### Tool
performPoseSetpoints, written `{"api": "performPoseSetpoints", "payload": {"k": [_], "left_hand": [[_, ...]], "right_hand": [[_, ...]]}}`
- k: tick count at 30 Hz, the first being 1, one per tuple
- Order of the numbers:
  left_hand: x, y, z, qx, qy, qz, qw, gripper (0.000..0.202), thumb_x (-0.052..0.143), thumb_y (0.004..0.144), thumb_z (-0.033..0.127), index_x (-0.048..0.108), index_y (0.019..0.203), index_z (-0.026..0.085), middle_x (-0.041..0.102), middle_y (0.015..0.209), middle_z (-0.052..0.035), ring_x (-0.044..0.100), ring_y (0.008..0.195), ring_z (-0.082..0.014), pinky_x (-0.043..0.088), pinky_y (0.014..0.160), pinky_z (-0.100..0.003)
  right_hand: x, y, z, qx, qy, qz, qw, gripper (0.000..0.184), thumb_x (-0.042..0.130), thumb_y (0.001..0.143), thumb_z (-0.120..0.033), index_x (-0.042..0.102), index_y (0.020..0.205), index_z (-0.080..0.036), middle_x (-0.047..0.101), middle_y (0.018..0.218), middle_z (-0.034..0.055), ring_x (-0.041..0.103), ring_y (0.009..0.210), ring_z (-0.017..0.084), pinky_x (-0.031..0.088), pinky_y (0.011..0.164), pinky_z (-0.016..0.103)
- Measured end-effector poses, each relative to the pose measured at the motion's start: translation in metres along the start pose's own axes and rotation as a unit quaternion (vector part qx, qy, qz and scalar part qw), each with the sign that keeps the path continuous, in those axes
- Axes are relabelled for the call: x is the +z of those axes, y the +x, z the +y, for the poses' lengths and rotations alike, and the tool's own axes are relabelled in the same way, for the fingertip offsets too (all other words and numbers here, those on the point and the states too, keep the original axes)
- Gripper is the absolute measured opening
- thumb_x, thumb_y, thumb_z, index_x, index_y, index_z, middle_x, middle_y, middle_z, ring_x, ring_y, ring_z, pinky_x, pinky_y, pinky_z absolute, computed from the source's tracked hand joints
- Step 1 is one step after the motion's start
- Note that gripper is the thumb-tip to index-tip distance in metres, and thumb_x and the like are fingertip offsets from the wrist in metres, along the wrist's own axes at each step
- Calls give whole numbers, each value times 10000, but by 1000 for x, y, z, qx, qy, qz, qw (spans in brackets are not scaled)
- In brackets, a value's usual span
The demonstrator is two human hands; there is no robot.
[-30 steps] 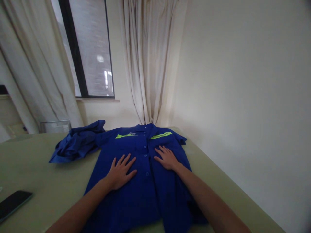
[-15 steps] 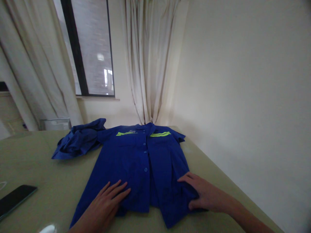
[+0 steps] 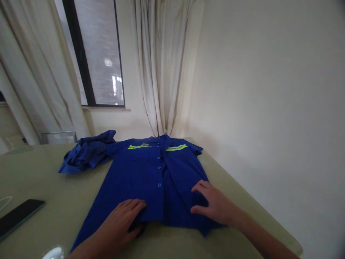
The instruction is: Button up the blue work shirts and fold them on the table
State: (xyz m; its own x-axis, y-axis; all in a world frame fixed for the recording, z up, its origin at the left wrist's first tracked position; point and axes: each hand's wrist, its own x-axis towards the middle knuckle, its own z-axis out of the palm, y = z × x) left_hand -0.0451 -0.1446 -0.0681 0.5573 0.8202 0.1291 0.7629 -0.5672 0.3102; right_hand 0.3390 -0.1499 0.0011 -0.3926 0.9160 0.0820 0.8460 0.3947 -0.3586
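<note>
A blue work shirt [image 3: 151, 176] with neon-yellow chest stripes lies buttoned and face up on the pale green table [image 3: 64, 201]. My left hand [image 3: 121, 223] is at the shirt's lower left hem, with the fingers curled over the edge and the thumb below, gripping the cloth. My right hand [image 3: 215, 205] lies on the lower right part of the shirt, fingers stretched out and apart, palm down. The hem under both hands looks bunched.
A second crumpled blue garment [image 3: 86, 153] lies at the shirt's upper left. A dark phone [image 3: 18, 216] rests near the table's left edge. The wall runs close along the table's right side, and curtains [image 3: 161, 68] and a window are behind.
Both hands slid from the shirt's chest down to its bottom hem. The left hand's fingers went from flat to curled on the hem, which now sits farther up the table.
</note>
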Motion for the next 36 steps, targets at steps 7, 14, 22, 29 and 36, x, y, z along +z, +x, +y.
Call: {"api": "performPoseSetpoints", "payload": {"k": [7,14,22,29,36], "left_hand": [[-3,7,3,-69,39,-58,995,666,569,716,27,651,1322,292,616,1452,-45,555,1345,-292,429,1162,-482],[-11,6,16,-95,68,-47,992,645,508,715,18,688,1278,276,672,1375,-52,592,1298,-299,418,1150,-524],[23,40,64,-10,35,-113,993,873,566,702,87,446,1534,321,387,1635,-42,382,1487,-336,322,1194,-607],[48,59,64,-19,34,-53,998,675,597,800,160,542,1457,303,514,1557,-80,409,1462,-340,262,1213,-608],[22,59,38,-33,-138,40,989,399,527,815,69,754,1069,277,757,1124,-33,676,1095,-223,486,1008,-360]], "right_hand": [[44,22,-6,34,-68,-48,996,546,716,876,-481,614,1340,-213,593,1314,146,552,1210,357,454,1026,473],[11,10,19,58,-49,-89,993,411,690,811,-299,675,1199,-164,649,1208,141,626,1109,302,468,975,384],[-48,40,12,19,84,20,996,279,545,844,-257,764,1010,-211,756,992,63,670,952,251,498,881,363],[20,99,-40,-7,287,11,958,621,805,728,-394,686,1294,-170,766,1035,90,698,886,247,542,798,343],[86,92,-44,-50,397,-63,914,366,809,741,-352,762,1082,-228,754,956,24,677,884,228,518,787,318]]}}
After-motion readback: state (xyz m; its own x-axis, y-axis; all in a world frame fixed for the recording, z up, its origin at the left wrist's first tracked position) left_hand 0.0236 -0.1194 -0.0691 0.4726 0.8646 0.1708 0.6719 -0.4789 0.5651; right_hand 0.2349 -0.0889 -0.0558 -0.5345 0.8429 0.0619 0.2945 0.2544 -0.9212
